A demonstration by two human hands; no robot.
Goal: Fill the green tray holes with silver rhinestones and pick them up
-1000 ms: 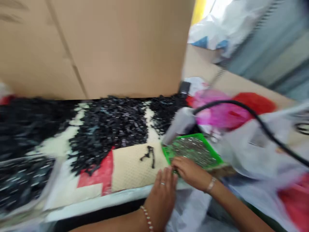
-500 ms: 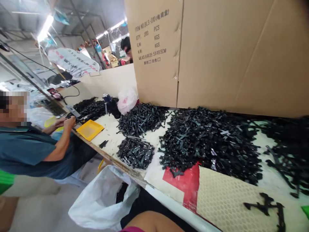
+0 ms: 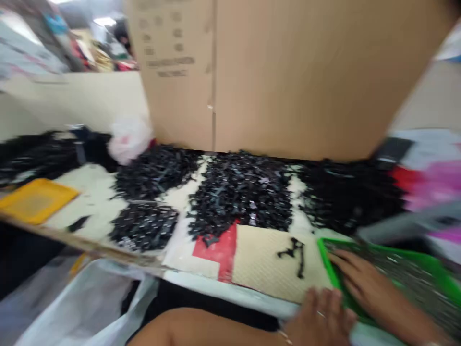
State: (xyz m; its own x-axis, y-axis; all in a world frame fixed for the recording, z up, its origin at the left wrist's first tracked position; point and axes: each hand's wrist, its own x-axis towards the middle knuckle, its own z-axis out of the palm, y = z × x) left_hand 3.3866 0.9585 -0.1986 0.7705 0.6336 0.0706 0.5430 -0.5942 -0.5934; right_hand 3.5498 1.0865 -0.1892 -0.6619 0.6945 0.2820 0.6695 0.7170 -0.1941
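Observation:
My left hand point(image 3: 320, 315) lies at the front edge of a cream textured mat point(image 3: 264, 254), fingers stretched forward, with a ring on one finger and a bracelet at the wrist. My right hand point(image 3: 362, 276) reaches into a green tray point(image 3: 403, 254) by its left wall, fingers extended over many small metallic pieces point(image 3: 419, 283) too blurred to name. Its fingertips are partly lost in blur, and nothing shows held in either hand. On the mat, just beyond my hands, rest thin black jointed parts point(image 3: 297, 254).
Piles of black strip-like parts point(image 3: 245, 192) spread along the bench before a tall cardboard box point(image 3: 288, 81). A yellow tray point(image 3: 39, 199) is at left, near a pale plastic bag point(image 3: 129, 139). A white sack point(image 3: 90, 298) hangs below the bench edge. A grey bar point(image 3: 403, 223) crosses behind the green tray.
The view has swung right, bringing both my hands and the green tray into sight. The person seated at left has gone out of view.

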